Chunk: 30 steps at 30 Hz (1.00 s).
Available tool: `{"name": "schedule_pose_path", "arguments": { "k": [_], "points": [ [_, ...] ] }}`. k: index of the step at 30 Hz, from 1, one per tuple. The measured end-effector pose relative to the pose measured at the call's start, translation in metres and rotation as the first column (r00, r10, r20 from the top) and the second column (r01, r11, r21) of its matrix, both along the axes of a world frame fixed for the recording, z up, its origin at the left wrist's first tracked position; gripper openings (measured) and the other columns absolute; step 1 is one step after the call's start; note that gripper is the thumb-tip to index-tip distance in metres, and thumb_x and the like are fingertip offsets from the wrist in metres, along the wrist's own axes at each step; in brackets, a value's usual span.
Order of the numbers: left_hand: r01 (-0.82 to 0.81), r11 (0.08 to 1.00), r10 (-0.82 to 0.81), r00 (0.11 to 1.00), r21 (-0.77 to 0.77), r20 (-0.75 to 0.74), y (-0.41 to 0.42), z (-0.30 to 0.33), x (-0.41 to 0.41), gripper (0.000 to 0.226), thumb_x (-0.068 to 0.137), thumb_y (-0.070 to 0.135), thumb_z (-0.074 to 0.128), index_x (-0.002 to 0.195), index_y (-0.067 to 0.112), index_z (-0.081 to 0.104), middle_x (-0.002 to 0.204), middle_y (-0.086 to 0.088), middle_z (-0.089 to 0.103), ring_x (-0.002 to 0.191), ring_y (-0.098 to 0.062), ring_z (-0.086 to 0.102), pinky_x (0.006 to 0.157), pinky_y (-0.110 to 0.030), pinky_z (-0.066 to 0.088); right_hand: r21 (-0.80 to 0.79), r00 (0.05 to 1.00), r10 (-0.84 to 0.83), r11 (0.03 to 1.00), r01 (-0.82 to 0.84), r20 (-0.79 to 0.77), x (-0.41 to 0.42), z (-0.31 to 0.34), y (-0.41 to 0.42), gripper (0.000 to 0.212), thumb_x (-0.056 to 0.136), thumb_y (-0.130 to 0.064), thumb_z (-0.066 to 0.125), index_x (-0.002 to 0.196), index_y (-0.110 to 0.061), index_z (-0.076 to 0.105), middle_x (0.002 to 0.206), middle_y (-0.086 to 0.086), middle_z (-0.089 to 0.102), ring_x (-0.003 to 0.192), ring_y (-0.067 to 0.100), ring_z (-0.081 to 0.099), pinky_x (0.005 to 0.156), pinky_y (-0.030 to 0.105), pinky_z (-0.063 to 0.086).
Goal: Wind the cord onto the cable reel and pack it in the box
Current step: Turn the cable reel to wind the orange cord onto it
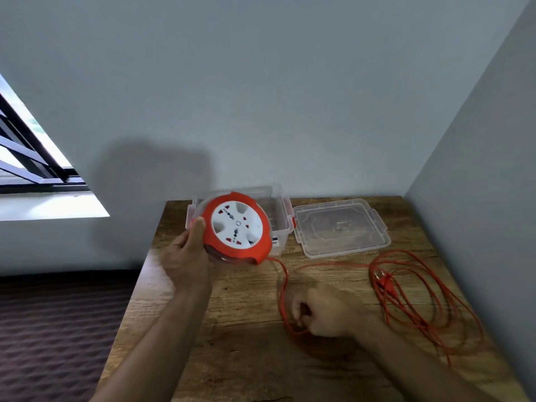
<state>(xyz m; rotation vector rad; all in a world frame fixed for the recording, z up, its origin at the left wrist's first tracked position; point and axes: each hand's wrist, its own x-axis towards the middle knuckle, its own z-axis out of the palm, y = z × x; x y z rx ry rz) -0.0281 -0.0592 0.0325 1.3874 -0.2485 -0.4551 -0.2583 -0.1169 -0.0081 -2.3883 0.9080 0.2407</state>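
My left hand holds a round orange cable reel with a white socket face, tilted up above the table in front of the clear plastic box. An orange cord leaves the reel's lower right side and runs down to my right hand, which is closed around it near the table's middle. The rest of the cord lies in loose loops on the right, with its plug among them.
The box's clear lid lies flat on the wooden table to the right of the box. Walls close in behind and on the right. A window is at the left, and dark patterned flooring lies beyond the table's left edge.
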Motion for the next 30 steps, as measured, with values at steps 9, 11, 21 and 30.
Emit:
{"name": "schedule_pose_path", "arguments": {
  "k": [9,11,21,30],
  "points": [
    [0.124,0.992,-0.124,0.991,-0.002,-0.056,0.007,0.002,0.01,0.014,0.087,0.033,0.074,0.076,0.023,0.075,0.064,0.011,0.077,0.063,-0.009,0.075,0.058,-0.022,0.059,-0.282,0.932,-0.172,0.922,0.266,0.318,-0.002,0.015,-0.022,0.02,0.088,-0.023,0.064,0.107,-0.027,0.064,0.099,-0.01,0.063,0.091,0.008,0.06,0.081,0.025,0.051],
    [0.199,0.98,-0.199,0.98,0.018,-0.024,0.008,-0.002,0.006,0.013,0.089,0.029,0.073,0.078,0.022,0.076,0.066,0.009,0.077,0.064,-0.011,0.075,0.057,-0.022,0.06,-0.423,0.898,0.034,0.889,0.173,0.439,0.013,0.031,-0.019,0.031,0.089,-0.016,0.063,0.12,-0.023,0.063,0.119,-0.001,0.06,0.106,0.012,0.056,0.091,0.025,0.048],
    [0.354,0.926,-0.371,0.915,0.127,0.158,0.007,0.005,0.006,0.019,0.092,0.026,0.069,0.079,0.014,0.078,0.065,0.004,0.077,0.06,-0.012,0.076,0.052,-0.018,0.056,-0.686,0.943,0.331,0.68,-0.26,-0.029,0.067,0.072,-0.022,0.058,0.095,-0.04,0.057,0.146,-0.042,0.029,0.145,0.015,0.04,0.11,0.03,0.061,0.076,0.042,0.056],
    [0.374,0.917,-0.393,0.906,0.14,0.155,0.0,0.012,0.021,0.018,0.092,0.027,0.069,0.079,0.019,0.08,0.071,-0.003,0.079,0.066,-0.018,0.077,0.063,-0.028,0.061,-0.64,0.986,0.164,0.76,-0.114,0.02,0.082,0.069,-0.024,0.064,0.1,-0.041,0.049,0.147,-0.05,0.006,0.15,0.014,0.036,0.099,0.034,0.065,0.069,0.044,0.06]
  ]
}}
